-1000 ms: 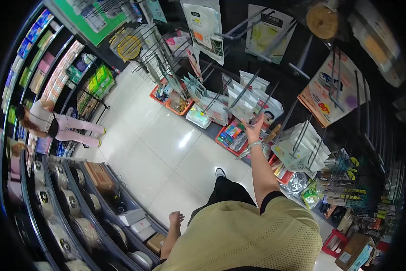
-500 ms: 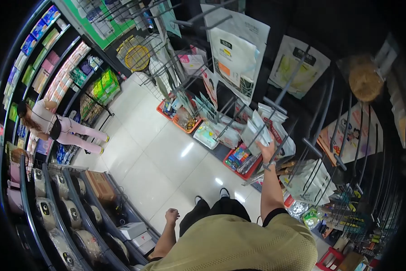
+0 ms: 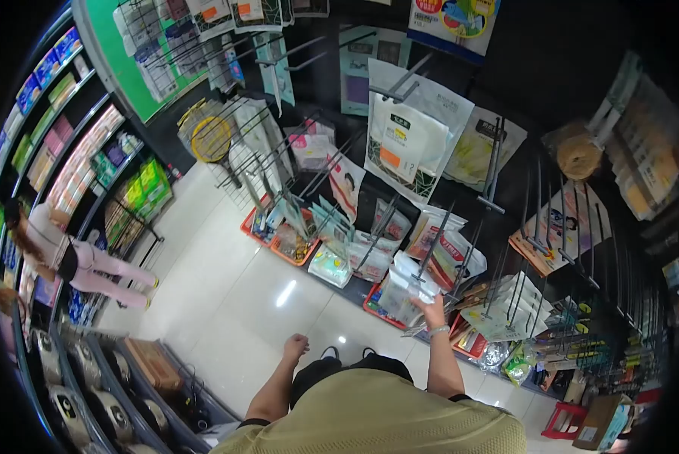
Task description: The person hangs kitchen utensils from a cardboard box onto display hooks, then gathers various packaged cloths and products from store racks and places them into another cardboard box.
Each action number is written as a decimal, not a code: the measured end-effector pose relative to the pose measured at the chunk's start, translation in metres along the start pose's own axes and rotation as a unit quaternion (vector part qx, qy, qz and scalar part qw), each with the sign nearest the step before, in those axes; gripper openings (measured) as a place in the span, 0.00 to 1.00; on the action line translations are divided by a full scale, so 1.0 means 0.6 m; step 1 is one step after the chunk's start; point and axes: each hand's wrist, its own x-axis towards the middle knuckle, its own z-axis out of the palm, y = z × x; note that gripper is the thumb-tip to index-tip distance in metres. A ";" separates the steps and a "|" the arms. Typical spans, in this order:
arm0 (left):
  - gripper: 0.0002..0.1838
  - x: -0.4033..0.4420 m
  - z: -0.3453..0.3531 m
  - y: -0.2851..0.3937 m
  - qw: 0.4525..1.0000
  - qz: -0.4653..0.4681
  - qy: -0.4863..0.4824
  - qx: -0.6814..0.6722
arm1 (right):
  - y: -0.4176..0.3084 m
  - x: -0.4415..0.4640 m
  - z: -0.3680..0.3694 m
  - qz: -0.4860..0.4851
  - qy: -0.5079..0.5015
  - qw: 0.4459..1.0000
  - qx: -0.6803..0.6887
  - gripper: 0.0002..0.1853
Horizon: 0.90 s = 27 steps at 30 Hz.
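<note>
My right hand [image 3: 431, 310], with a band at the wrist, is closed on the lower edge of a white packet [image 3: 402, 278] at the low hooks of the display wall. The packet leans over a red basket [image 3: 374, 306], partly covering it. Just behind are red-and-white packets [image 3: 460, 253] on hooks. To the right of the hand hangs a pale bag [image 3: 515, 306]. My left hand [image 3: 296, 346] hangs over the tiled floor, its fingers curled, with nothing visible in them.
Metal hooks [image 3: 493, 204] jut from the dark wall, some carrying large white bags [image 3: 411, 140]. Orange baskets [image 3: 290, 246] line its foot. At left, a person [image 3: 67, 253] stands by stocked shelves [image 3: 101, 144]. Wrapped round goods fill a rack [image 3: 105, 378] at lower left.
The white packet has come down and outward with my right hand, now lower over the red basket. My view has shifted. My left hand stays curled.
</note>
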 end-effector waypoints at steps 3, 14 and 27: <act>0.18 0.016 0.012 0.102 0.988 0.088 -0.126 0.014 | -0.021 -0.057 0.030 -0.004 -0.031 0.999 0.017 0.28; 0.50 -0.095 0.089 0.296 0.824 0.346 -0.446 -0.045 | -0.111 -0.206 0.138 0.042 -0.114 0.991 0.063 0.31; 0.46 -0.246 0.223 0.313 0.786 0.361 -0.497 0.069 | -0.108 -0.398 0.073 -0.033 0.176 0.944 0.276 0.37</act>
